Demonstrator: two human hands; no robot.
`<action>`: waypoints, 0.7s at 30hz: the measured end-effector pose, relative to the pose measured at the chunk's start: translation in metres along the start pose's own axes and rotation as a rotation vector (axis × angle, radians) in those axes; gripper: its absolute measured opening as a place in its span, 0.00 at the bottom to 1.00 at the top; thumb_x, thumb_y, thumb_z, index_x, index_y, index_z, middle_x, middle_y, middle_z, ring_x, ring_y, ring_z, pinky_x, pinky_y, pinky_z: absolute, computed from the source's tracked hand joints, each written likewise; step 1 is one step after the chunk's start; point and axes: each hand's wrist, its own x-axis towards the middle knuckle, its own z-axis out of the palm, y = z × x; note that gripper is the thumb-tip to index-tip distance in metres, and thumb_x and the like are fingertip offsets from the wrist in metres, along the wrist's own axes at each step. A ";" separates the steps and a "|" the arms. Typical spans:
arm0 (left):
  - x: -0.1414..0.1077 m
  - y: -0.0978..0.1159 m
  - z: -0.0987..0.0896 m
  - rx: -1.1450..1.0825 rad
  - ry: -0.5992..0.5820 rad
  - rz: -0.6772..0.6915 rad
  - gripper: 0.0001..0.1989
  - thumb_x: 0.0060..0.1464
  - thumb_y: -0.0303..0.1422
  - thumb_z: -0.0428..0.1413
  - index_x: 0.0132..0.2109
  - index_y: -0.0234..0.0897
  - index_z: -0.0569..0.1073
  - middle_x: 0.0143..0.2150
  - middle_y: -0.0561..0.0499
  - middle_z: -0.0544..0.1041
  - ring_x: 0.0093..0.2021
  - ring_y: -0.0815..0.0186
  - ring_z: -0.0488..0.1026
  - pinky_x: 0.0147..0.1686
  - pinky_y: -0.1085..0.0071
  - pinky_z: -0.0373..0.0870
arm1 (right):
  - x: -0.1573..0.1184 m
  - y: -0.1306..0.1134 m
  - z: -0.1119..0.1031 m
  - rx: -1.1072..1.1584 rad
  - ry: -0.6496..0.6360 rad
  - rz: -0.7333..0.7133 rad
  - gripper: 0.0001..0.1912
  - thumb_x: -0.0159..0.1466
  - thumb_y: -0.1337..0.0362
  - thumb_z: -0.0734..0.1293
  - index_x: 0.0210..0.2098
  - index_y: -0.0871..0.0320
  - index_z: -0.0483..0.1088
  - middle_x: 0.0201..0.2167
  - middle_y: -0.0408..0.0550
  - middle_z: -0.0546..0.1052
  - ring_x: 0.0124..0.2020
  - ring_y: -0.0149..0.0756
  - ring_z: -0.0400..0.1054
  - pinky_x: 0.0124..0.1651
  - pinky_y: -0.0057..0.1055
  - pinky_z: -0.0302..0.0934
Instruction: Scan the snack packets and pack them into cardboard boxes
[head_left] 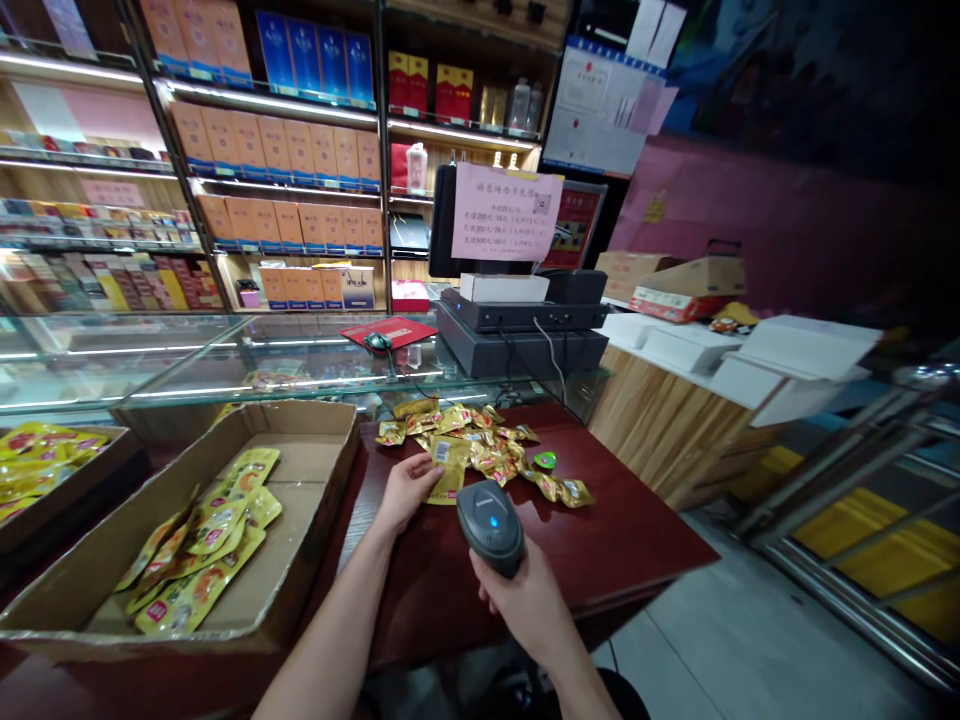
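Note:
Between the fingers of my left hand [409, 490] is the edge of a flat gold snack packet [450, 462], its barcode side facing up on the dark red table. My right hand [521, 590] is wrapped round a dark grey barcode scanner [489, 520] with a small blue light on top. The scanner's head is just beside the packet, over the table. A heap of small gold packets [491, 455] lies just beyond my hands, with a green packet [545, 460] at its right side.
Left of my arm stands a cardboard tray [300, 425] holding several yellow packets [217, 530]. Another box with yellow packets [45, 465] is at the far left. Behind the table are a glass counter [187, 360], a red mat [405, 330] with a mouse, and a cash register [525, 335].

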 end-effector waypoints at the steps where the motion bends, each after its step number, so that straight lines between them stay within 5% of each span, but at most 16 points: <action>1: 0.000 0.001 0.001 0.000 0.011 0.009 0.29 0.31 0.41 0.74 0.42 0.30 0.80 0.37 0.43 0.85 0.35 0.62 0.81 0.41 0.69 0.75 | -0.001 -0.001 -0.001 0.008 -0.002 0.007 0.14 0.55 0.54 0.72 0.33 0.57 0.69 0.16 0.40 0.72 0.15 0.32 0.65 0.18 0.25 0.59; 6: -0.012 0.023 0.009 0.051 0.143 0.145 0.25 0.33 0.40 0.73 0.40 0.31 0.80 0.35 0.44 0.84 0.34 0.62 0.81 0.37 0.70 0.76 | -0.002 -0.002 -0.010 0.002 0.005 0.003 0.17 0.53 0.51 0.73 0.31 0.57 0.69 0.15 0.39 0.71 0.15 0.32 0.64 0.19 0.26 0.60; 10: -0.044 0.069 -0.002 0.226 0.215 0.342 0.20 0.44 0.39 0.68 0.44 0.33 0.80 0.38 0.44 0.84 0.36 0.62 0.81 0.38 0.70 0.77 | 0.003 0.003 -0.005 0.057 -0.004 0.004 0.21 0.51 0.48 0.74 0.32 0.56 0.68 0.15 0.39 0.71 0.15 0.33 0.64 0.19 0.27 0.60; 17: -0.118 0.174 -0.076 0.606 0.546 0.604 0.18 0.51 0.40 0.64 0.47 0.36 0.80 0.37 0.46 0.84 0.37 0.60 0.82 0.37 0.68 0.79 | 0.008 -0.011 0.037 0.073 -0.121 0.002 0.20 0.49 0.48 0.74 0.28 0.56 0.66 0.14 0.40 0.72 0.15 0.31 0.64 0.19 0.26 0.59; 21: -0.151 0.208 -0.118 0.710 0.724 0.624 0.21 0.49 0.42 0.64 0.48 0.35 0.80 0.40 0.45 0.84 0.41 0.58 0.82 0.40 0.66 0.79 | 0.006 -0.017 0.056 0.077 -0.201 -0.005 0.21 0.48 0.48 0.74 0.29 0.56 0.67 0.14 0.41 0.72 0.15 0.32 0.64 0.19 0.27 0.59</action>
